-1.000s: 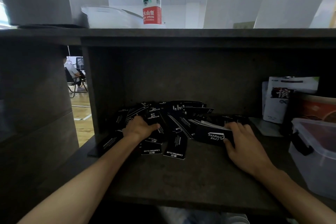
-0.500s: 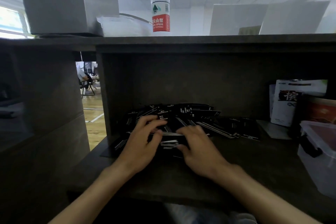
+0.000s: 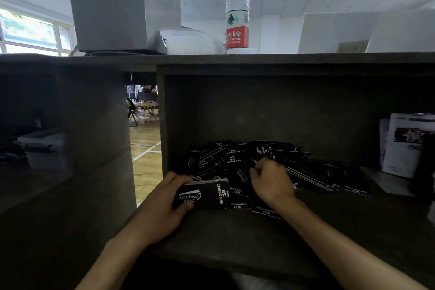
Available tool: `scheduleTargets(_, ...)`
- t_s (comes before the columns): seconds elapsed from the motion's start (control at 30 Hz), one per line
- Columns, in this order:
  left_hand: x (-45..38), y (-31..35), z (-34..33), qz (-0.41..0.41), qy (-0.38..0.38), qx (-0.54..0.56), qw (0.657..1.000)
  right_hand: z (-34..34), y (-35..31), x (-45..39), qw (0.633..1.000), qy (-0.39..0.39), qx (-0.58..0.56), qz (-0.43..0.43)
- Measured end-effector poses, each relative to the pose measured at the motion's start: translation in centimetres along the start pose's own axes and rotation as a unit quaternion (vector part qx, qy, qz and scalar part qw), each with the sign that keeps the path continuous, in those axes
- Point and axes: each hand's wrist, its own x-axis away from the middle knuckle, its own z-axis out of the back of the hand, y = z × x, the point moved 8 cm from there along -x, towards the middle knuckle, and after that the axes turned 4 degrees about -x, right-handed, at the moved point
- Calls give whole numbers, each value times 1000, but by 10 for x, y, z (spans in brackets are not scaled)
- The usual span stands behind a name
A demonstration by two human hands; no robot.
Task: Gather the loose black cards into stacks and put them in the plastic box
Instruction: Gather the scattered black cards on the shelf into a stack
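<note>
Several loose black cards with white "Camping Club" print lie spread in a heap at the back of a dark shelf. My left hand grips a squared stack of cards at the heap's front left, thumb on its near edge. My right hand reaches into the middle of the heap with curled fingers that pinch at some cards there. The plastic box is out of view in this frame.
A water bottle and a white plastic bag stand on the shelf top. White paper packets lean at the right. The cubby's left wall is close to my left hand. A gap shows a wooden floor.
The stack has passed from my right hand to my left hand, which now grips it at the front left. My right hand moved back into the heap. The camera turned right and up.
</note>
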Motion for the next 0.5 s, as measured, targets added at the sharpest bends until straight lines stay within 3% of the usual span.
scheduleTargets(0.1,1,3,0,-3,4,6,1000,-18,29,-7,984,-102,129,-75)
scheduleTargets(0.33,10,11,6,-10,15,8,1000,-21,40,-10,983,-142,11,-118)
scheduleTargets(0.5,12,12,6,-11,25,3,1000,-5,29,-2,980,-128,-128,-81)
